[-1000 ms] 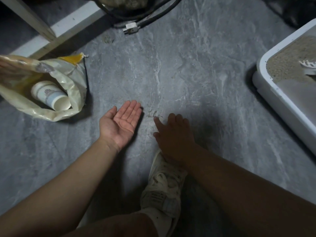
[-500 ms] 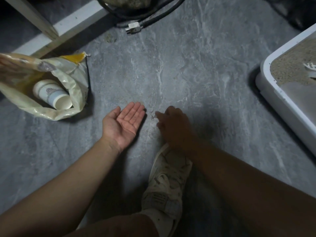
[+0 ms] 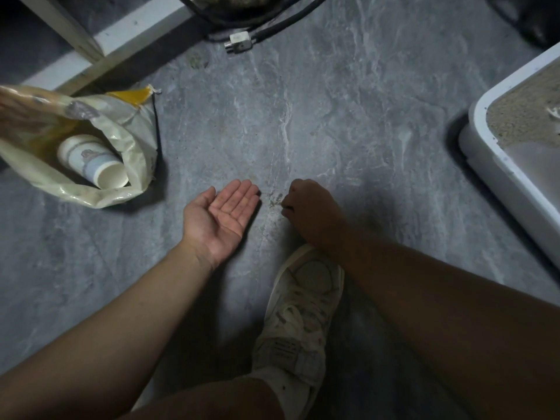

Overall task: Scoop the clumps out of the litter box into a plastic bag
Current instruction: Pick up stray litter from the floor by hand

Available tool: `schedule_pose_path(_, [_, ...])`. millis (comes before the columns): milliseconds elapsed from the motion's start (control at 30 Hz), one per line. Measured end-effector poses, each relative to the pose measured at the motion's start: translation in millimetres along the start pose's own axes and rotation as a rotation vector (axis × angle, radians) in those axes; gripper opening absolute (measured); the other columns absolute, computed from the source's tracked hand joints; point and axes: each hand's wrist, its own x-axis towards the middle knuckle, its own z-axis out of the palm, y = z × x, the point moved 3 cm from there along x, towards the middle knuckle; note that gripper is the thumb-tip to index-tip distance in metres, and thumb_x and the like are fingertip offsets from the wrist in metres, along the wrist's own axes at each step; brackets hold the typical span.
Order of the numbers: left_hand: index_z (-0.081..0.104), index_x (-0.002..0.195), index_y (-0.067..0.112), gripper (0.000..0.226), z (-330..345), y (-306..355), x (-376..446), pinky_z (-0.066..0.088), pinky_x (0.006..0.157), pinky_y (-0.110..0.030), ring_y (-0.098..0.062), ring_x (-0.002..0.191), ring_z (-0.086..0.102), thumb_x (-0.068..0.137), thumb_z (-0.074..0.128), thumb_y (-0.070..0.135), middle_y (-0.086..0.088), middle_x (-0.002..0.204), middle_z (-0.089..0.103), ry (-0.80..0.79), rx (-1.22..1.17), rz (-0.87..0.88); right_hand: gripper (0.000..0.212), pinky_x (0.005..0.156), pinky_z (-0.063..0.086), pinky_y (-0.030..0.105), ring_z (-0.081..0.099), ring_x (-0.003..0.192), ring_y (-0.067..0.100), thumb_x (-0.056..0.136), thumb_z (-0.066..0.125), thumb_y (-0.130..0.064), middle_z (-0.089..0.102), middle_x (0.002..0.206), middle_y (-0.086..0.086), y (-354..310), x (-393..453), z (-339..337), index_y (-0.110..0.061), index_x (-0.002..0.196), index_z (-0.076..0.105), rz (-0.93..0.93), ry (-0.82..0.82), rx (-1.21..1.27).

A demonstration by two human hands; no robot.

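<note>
My left hand (image 3: 222,215) lies palm up and open on the grey floor, fingers straight. Just to its right, my right hand (image 3: 312,210) is curled with its fingertips down at a small scatter of litter grains (image 3: 274,201) between the two hands. I cannot tell whether it holds any grains. A crumpled cream and yellow plastic bag (image 3: 91,195) lies open at the left with a white paper cup (image 3: 94,165) inside. The white litter box (image 3: 497,165) stands at the right edge, holding sandy litter (image 3: 521,116) and the tip of a white scoop (image 3: 554,112).
My white shoe (image 3: 303,313) stands on the floor just behind my right hand. A black cable with a white plug (image 3: 239,42) lies at the top centre. A white and wooden frame (image 3: 121,40) runs across the top left.
My right hand went from lying flat with spread fingers to a curled fist, drawn slightly toward the left hand. The left hand stayed palm up in place.
</note>
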Motion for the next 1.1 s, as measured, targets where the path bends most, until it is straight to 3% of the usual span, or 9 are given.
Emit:
schedule_pose_path(167, [0.063,0.126,-0.006,0.049,-2,1,1,0.063,0.081,-0.048,-0.04,0.11,0.071,0.106,0.036,0.029,-0.026,0.124,0.07,-0.005,-0.006,-0.001,0.011,0.066,0.033,0.032,0.059,0.09,0.033,0.089,0.057,0.0,0.061,0.092,0.016,-7,2,6,-0.002,0.087,0.067,-0.036,0.026,-0.097])
schedule_pose_path(300, [0.062,0.127,-0.005,0.048,-1,0,2,0.063,0.083,-0.049,-0.039,0.11,0.072,0.106,0.037,0.029,-0.026,0.123,0.07,-0.006,-0.001,-0.001,0.018,0.068,0.047,0.038,0.06,0.09,0.037,0.077,0.056,0.01,0.062,0.094,0.021,-14,3,4,0.001,0.09,0.065,0.004,0.035,-0.097])
schedule_pose_path(533, [0.064,0.125,-0.002,0.048,5,-11,1,0.059,0.09,-0.043,-0.032,0.105,0.074,0.105,0.036,0.031,-0.021,0.12,0.073,-0.011,0.046,-0.039,0.03,0.08,0.053,0.033,0.067,0.091,0.03,0.083,0.051,-0.014,0.068,0.102,0.016,-71,6,7,-0.002,0.105,0.067,0.122,0.172,0.041])
schedule_pose_path(600, [0.064,0.124,-0.002,0.048,8,-16,-1,0.054,0.092,-0.048,-0.034,0.107,0.073,0.105,0.035,0.032,-0.021,0.124,0.071,-0.032,0.039,-0.074,0.044,0.102,0.044,0.03,0.061,0.119,0.024,0.094,0.045,-0.031,0.064,0.129,0.01,-105,14,16,-0.01,0.128,0.063,0.358,0.027,0.217])
schedule_pose_path(667, [0.063,0.123,-0.004,0.049,11,-17,-2,0.052,0.091,-0.05,-0.039,0.107,0.073,0.105,0.033,0.031,-0.025,0.126,0.069,-0.05,-0.005,-0.079,0.059,0.123,0.01,0.029,0.022,0.151,0.023,0.103,0.034,-0.034,0.026,0.163,0.01,-107,4,36,-0.007,0.155,0.028,0.366,0.05,0.302])
schedule_pose_path(733, [0.062,0.122,-0.005,0.048,14,-16,-1,0.052,0.091,-0.05,-0.04,0.106,0.073,0.106,0.033,0.029,-0.026,0.125,0.069,-0.068,-0.037,-0.068,0.058,0.123,-0.005,0.034,-0.001,0.154,0.028,0.104,0.017,-0.025,0.002,0.167,0.013,-113,7,32,-0.004,0.157,0.005,0.337,0.066,0.274])
schedule_pose_path(867, [0.064,0.125,-0.003,0.046,14,-13,-1,0.053,0.092,-0.049,-0.037,0.112,0.071,0.106,0.035,0.029,-0.022,0.127,0.07,-0.07,-0.046,-0.066,0.039,0.1,0.042,0.042,0.05,0.126,0.037,0.102,0.04,-0.019,0.051,0.137,0.023,-92,1,-7,-0.001,0.135,0.049,0.175,0.032,0.23])
schedule_pose_path(1000, [0.065,0.124,-0.003,0.044,14,-12,-1,0.06,0.087,-0.046,-0.035,0.11,0.072,0.106,0.038,0.028,-0.021,0.125,0.071,-0.057,-0.065,-0.059,0.023,0.081,0.046,0.036,0.063,0.103,0.029,0.099,0.047,-0.017,0.066,0.112,0.012,-71,-2,-24,-0.009,0.114,0.063,0.082,0.139,0.13])
schedule_pose_path(1100, [0.064,0.122,-0.006,0.043,13,-9,1,0.064,0.078,-0.048,-0.039,0.106,0.073,0.105,0.039,0.025,-0.024,0.122,0.071,-0.043,-0.095,-0.028,0.014,0.077,0.045,0.033,0.062,0.094,0.03,0.091,0.058,-0.012,0.066,0.1,0.012,-17,-10,-30,-0.009,0.098,0.07,0.264,0.13,0.21])
